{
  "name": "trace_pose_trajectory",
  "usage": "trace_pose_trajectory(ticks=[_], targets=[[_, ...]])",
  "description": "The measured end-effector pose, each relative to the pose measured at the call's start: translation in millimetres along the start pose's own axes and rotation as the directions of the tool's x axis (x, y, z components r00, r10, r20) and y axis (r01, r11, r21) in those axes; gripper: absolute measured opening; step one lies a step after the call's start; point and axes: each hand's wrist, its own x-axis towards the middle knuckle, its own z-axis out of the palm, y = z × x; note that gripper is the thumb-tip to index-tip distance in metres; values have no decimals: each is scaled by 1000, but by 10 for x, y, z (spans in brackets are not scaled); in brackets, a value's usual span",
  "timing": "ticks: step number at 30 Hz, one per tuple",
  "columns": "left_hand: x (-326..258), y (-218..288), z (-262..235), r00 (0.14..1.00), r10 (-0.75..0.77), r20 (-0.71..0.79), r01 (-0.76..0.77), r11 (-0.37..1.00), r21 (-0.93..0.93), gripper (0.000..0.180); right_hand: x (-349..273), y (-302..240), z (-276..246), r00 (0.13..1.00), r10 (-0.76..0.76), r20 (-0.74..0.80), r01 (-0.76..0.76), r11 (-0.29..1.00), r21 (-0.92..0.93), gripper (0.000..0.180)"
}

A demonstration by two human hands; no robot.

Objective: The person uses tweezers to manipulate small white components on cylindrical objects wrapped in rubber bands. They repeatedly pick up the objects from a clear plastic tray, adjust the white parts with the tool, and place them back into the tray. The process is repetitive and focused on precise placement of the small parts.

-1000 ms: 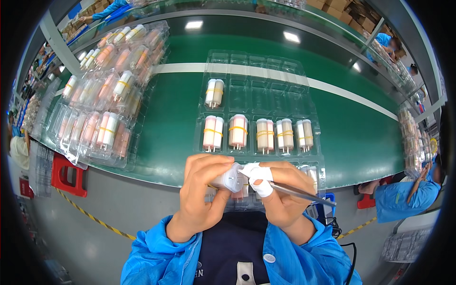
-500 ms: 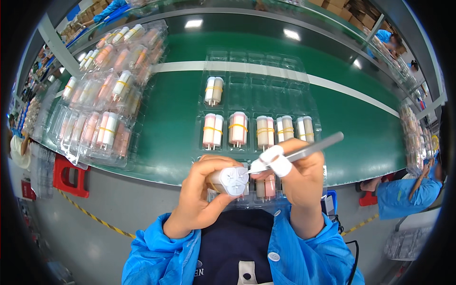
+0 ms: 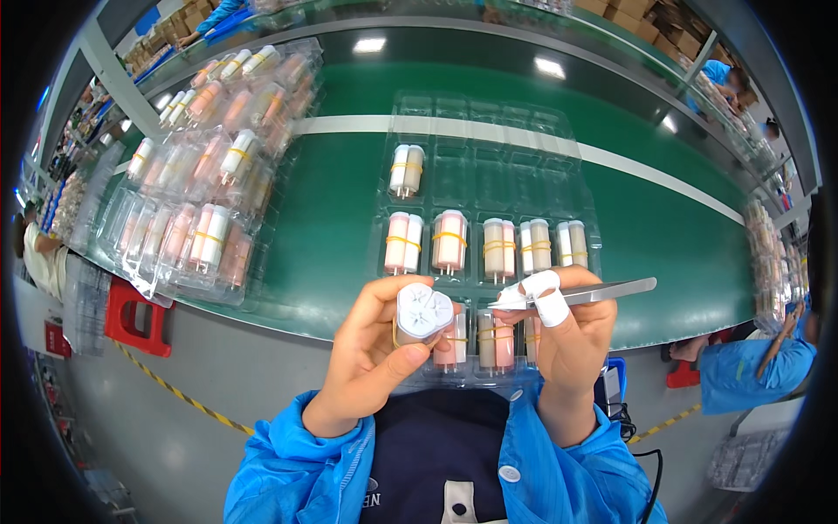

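My left hand [image 3: 371, 341] is closed round a bundle of tubes [image 3: 423, 312], its white three-lobed end turned up toward me. Small star-like slits mark each lobe. Metal tweezers [image 3: 611, 290] are gripped in my right hand [image 3: 567, 336], whose thumb and finger wear white wraps. Their tips point left and stand a little apart from the bundle. Beyond and partly beneath both hands lies a clear plastic tray [image 3: 489, 175]. Banded tube bundles in pink, white and beige sit in several of its pockets, such as a pink bundle [image 3: 449, 240] in the middle row.
Stacked clear trays [image 3: 188, 231] full of similar bundles stand at the left on the green work surface [image 3: 327, 201]. A red stool [image 3: 138, 319] is below the left edge. At the far right sits a co-worker in a blue garment [image 3: 755, 371]; more trays [image 3: 768, 262] line that side.
The tweezers have drawn back to the right, away from the bundle's white end. My left hand has tilted the bundle so its end faces me more fully.
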Motion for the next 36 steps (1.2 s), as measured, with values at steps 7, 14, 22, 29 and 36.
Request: trace_pose_trajectory(ticks=[7, 14, 22, 29, 36], targets=[[40, -31, -40, 997, -4, 78, 15, 990, -141, 54, -12, 3, 22, 1000, -19, 3, 19, 1000, 12, 14], [44, -46, -28, 995, -24, 99, 42, 982, -183, 56, -25, 16, -12, 999, -34, -7, 34, 999, -13, 14], [67, -34, 9, 992, -35, 124, 60, 976, -209, 59, -61, -27, -70, 999, -35, -15, 35, 999, -27, 14], [89, -48, 37, 991, -45, 125, 72, 973, -218, 64, -100, -38, -131, 990, -93, -102, 89, 995, -49, 14], [104, -73, 101, 999, -34, 35, 41, 975, -218, 65, -128, -77, -191, 988, -104, -114, 93, 991, -94, 14]])
